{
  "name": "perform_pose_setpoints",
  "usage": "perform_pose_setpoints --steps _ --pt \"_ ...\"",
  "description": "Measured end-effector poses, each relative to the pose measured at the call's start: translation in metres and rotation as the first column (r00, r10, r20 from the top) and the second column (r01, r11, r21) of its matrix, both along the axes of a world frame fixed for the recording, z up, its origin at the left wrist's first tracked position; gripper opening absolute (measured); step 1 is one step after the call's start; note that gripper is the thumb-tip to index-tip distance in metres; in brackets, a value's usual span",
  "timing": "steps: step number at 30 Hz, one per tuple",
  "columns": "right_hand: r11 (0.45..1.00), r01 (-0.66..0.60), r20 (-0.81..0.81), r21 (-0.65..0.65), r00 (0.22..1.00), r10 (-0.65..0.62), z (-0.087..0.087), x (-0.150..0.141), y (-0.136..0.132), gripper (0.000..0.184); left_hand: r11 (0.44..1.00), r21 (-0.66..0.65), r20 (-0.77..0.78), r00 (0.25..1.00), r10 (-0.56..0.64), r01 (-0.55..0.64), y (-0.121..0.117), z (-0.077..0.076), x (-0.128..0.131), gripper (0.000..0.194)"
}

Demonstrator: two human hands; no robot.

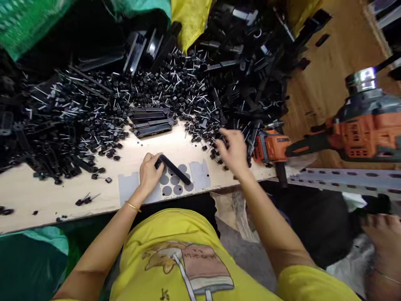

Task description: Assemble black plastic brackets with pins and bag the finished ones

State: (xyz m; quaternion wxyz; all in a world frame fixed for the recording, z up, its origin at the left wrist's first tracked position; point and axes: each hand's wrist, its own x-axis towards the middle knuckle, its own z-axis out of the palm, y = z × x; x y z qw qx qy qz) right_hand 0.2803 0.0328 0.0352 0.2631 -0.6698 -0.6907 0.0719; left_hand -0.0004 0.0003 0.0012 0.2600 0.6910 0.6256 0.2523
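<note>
My left hand (149, 171) grips one end of a long black plastic bar (176, 170) with a hole near the held end. The bar slants down to the right over grey round spots (174, 180) on the pale wooden board. My right hand (234, 151) is at the near right edge of a heap of small black-headed pins (196, 98) with thin metal shanks. Its fingers are slightly blurred and spread, and I see nothing held in them. Several similar black bars (152, 122) lie side by side beyond my left hand.
An orange and black power tool (272, 146) lies right of my right hand, and a larger one (366, 125) is farther right. Dark metal and plastic parts (247, 71) pile up at the back. Green (31, 25) and yellow sacks (189, 21) hang over the far side.
</note>
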Motion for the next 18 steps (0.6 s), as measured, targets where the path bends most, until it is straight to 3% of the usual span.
perform_pose_setpoints --steps 4,6,9,13,18 --pt "0.947 0.308 0.108 0.087 0.942 -0.317 0.022 0.054 0.054 0.04 1.0 0.007 -0.023 0.999 -0.028 0.029 0.0 0.004 0.0 0.031" --pt "0.925 0.38 0.11 0.023 0.919 -0.38 0.026 0.065 0.08 0.04 0.999 0.013 -0.041 0.999 -0.032 0.032 -0.001 0.004 0.001 0.028" --pt "0.918 0.387 0.071 -0.089 0.922 -0.382 0.036 0.07 0.106 0.029 0.999 0.034 -0.045 0.999 -0.001 0.003 -0.004 0.002 0.002 0.028" --pt "0.916 0.401 0.003 -0.014 0.916 -0.4 0.066 0.081 0.104 0.014 0.999 0.043 -0.024 1.0 0.013 -0.012 -0.005 0.0 0.002 0.029" --pt "0.977 0.16 -0.127 -0.142 0.976 -0.179 0.104 0.093 0.07 0.011 0.998 -0.037 -0.072 0.996 -0.047 0.044 0.005 0.009 0.002 0.03"
